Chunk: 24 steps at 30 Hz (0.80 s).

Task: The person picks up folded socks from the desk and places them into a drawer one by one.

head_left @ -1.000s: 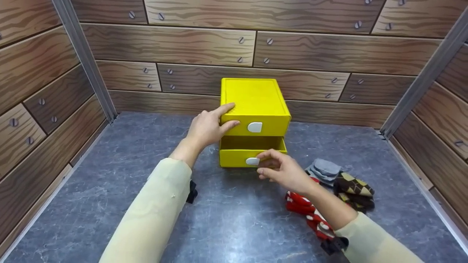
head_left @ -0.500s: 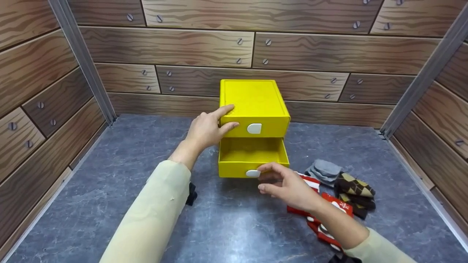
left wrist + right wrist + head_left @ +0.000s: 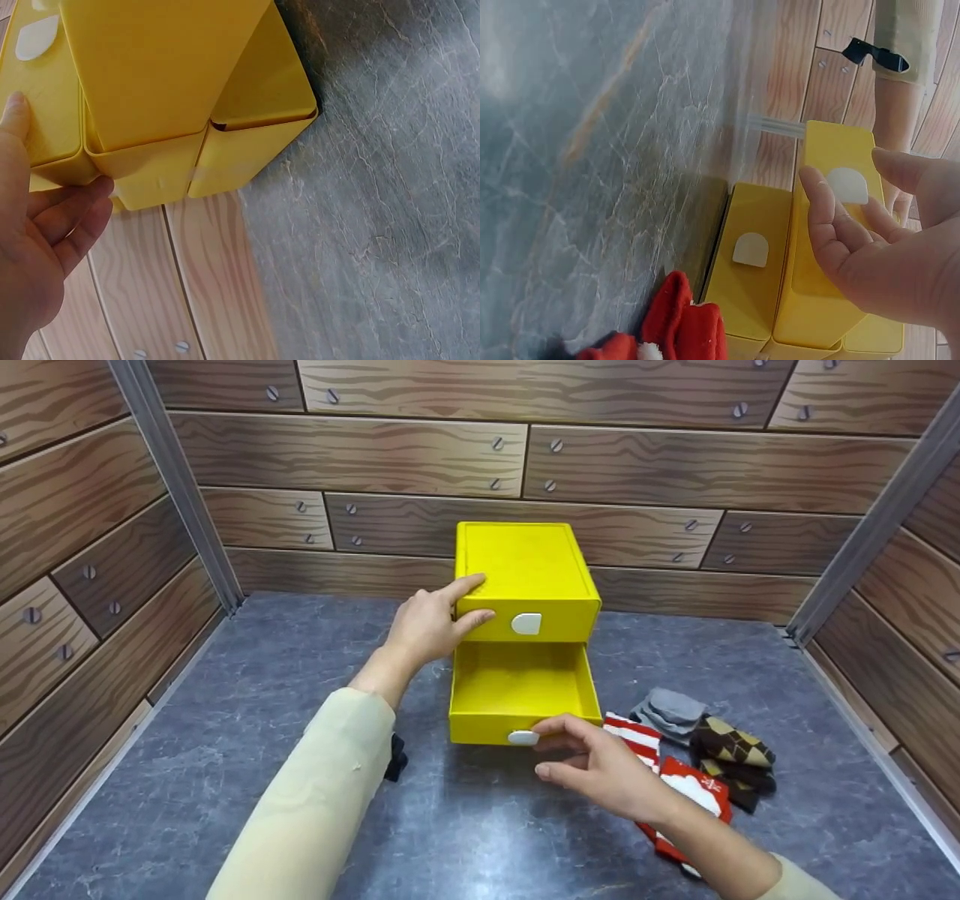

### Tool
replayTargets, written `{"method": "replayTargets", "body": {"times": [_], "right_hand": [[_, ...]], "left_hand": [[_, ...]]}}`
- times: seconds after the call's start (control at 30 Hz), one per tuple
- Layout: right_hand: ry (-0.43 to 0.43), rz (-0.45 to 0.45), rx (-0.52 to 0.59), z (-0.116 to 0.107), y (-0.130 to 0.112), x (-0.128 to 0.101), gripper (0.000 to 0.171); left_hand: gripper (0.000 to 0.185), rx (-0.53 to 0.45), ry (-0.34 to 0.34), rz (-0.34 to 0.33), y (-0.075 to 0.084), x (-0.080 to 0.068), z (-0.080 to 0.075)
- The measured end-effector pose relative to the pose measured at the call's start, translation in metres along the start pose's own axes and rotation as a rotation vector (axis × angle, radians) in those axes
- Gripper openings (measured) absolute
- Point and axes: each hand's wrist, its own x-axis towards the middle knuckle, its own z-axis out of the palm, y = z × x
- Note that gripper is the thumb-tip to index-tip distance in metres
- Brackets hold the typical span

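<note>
Lower drawer (image 3: 523, 699) now further out of yellow cabinet (image 3: 525, 581), mid-counter. I see right hand (image 3: 600, 765) fingers pinching white tab (image 3: 523, 737); left hand (image 3: 427, 622) steadying cabinet, fingers extended. Light, stiff plastic; pull by tab.

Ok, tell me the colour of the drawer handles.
White, on the yellow drawer; the handles show best in the head view.
</note>
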Motion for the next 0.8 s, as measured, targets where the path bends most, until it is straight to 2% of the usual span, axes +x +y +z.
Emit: {"method": "replayTargets", "body": {"times": [0.23,0.63,0.8], "right_hand": [[0.003,-0.053,-0.029,0.004,0.000,-0.006,0.045],[-0.012,-0.023,-0.046,0.004,0.002,-0.011,0.051],[-0.002,-0.052,-0.082,-0.003,0.000,-0.020,0.046]], "left_hand": [[0.069,0.003,0.010,0.013,0.000,0.000,0.000],[0.069,-0.002,0.006,0.005,0.000,0.000,0.001],[0.068,-0.011,0.002,0.001,0.000,0.000,0.001]]}}
